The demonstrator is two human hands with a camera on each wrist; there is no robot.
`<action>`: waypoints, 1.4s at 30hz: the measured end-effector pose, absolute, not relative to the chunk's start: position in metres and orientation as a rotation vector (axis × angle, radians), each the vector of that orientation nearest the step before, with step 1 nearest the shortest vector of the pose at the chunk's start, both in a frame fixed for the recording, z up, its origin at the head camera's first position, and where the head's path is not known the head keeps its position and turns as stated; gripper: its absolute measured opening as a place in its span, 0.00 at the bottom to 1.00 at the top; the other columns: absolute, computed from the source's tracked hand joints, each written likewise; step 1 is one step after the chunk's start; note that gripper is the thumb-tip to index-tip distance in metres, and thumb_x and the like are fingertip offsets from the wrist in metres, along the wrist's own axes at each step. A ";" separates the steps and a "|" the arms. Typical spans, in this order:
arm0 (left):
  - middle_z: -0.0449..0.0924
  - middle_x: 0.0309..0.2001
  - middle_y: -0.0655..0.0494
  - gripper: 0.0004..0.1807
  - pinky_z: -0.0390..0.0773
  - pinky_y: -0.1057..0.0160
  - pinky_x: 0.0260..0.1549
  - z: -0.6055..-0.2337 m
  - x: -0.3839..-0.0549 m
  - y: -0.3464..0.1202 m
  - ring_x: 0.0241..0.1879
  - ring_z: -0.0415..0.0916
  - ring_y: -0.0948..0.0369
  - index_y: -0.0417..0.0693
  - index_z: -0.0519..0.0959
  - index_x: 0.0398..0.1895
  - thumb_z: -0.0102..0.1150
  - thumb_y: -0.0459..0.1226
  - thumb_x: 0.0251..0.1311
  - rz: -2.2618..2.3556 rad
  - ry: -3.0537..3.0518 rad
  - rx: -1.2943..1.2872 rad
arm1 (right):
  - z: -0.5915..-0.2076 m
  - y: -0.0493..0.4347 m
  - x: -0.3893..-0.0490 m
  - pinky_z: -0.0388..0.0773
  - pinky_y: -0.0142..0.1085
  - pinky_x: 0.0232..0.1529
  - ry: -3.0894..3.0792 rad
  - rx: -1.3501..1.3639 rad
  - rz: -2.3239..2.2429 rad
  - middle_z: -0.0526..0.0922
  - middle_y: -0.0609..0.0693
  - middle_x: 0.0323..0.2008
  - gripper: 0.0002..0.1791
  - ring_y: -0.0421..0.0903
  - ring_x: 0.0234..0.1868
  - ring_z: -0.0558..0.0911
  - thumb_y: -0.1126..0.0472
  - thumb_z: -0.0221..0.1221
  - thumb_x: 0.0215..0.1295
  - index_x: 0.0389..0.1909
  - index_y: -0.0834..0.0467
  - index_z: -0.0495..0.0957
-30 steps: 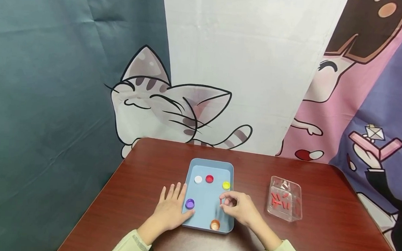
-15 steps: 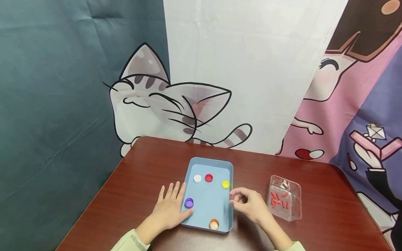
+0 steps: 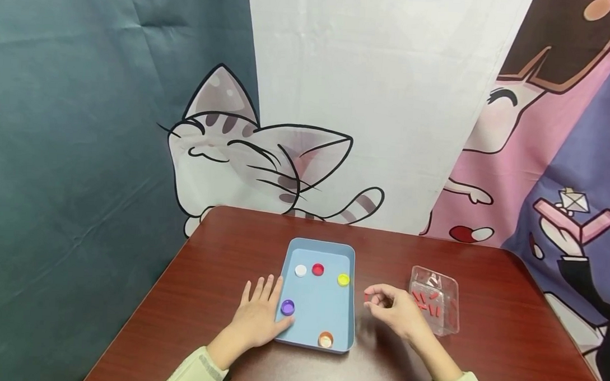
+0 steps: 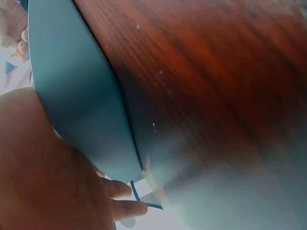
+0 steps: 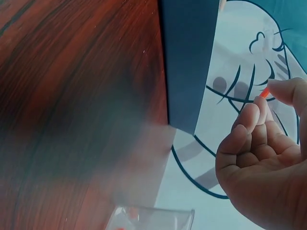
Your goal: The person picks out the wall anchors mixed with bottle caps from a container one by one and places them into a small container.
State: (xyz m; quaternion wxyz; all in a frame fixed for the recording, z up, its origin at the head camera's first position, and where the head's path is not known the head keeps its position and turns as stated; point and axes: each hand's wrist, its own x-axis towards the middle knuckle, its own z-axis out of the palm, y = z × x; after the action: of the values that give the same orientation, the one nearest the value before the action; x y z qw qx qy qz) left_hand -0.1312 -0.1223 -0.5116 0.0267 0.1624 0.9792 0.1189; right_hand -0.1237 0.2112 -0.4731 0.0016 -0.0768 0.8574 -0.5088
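Observation:
Thumb and fingertips of my right hand (image 3: pixel 396 311) pinch a small red stick (image 5: pixel 265 92), held up over the table between the blue tray (image 3: pixel 313 303) and the clear plastic box. My left hand (image 3: pixel 258 319) rests with fingers spread along the tray's left rim, the thumb reaching over its near left corner. Inside the tray sit small round caps: white (image 3: pixel 300 270), red (image 3: pixel 318 269) and yellow (image 3: pixel 343 280) toward the back, purple (image 3: pixel 288 307) by the left thumb, orange (image 3: pixel 325 340) near the front edge. More red sticks (image 3: pixel 434 311) lie in the clear box (image 3: pixel 447 328).
The reddish-brown wooden table (image 3: pixel 248 239) runs back to printed cloth hangings, with a cartoon cat (image 3: pixel 220 176) behind the tray. The clear box stands right of the tray, just beyond my right wrist.
My right hand has moved right from over the tray, past its right rim, toward the clear box, still pinching the red stick. The left hand stays on the tray's rim.

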 end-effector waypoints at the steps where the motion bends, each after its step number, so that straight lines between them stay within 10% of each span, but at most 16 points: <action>1: 0.55 0.78 0.37 0.51 0.43 0.33 0.72 -0.511 -0.131 -0.122 0.77 0.50 0.38 0.42 0.53 0.80 0.52 0.65 0.65 0.372 3.024 0.501 | -0.473 0.213 -0.124 0.75 0.28 0.29 2.687 -0.237 -1.603 0.82 0.48 0.27 0.12 0.38 0.27 0.77 0.69 0.69 0.57 0.42 0.63 0.84; 11: 0.55 0.78 0.37 0.52 0.43 0.32 0.72 -0.514 -0.135 -0.121 0.77 0.50 0.38 0.41 0.53 0.80 0.53 0.65 0.64 0.373 3.037 0.498 | -0.470 0.228 -0.126 0.77 0.28 0.32 2.611 -0.179 -1.658 0.86 0.57 0.32 0.11 0.49 0.37 0.88 0.71 0.64 0.60 0.44 0.67 0.82; 42: 0.56 0.77 0.37 0.51 0.43 0.32 0.72 -0.511 -0.132 -0.122 0.77 0.51 0.38 0.40 0.54 0.79 0.54 0.64 0.64 0.389 3.034 0.522 | -0.462 0.326 -0.123 0.76 0.33 0.24 2.731 -0.278 -1.615 0.88 0.52 0.31 0.16 0.37 0.30 0.83 0.70 0.66 0.64 0.51 0.72 0.79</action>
State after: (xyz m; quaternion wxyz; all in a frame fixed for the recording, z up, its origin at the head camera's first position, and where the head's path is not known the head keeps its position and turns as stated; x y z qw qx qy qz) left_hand -0.1325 -0.1218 -0.5106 0.0194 0.1683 0.9775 0.1255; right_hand -0.1228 0.3256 -0.4617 -0.0218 -0.0872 0.8572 -0.5070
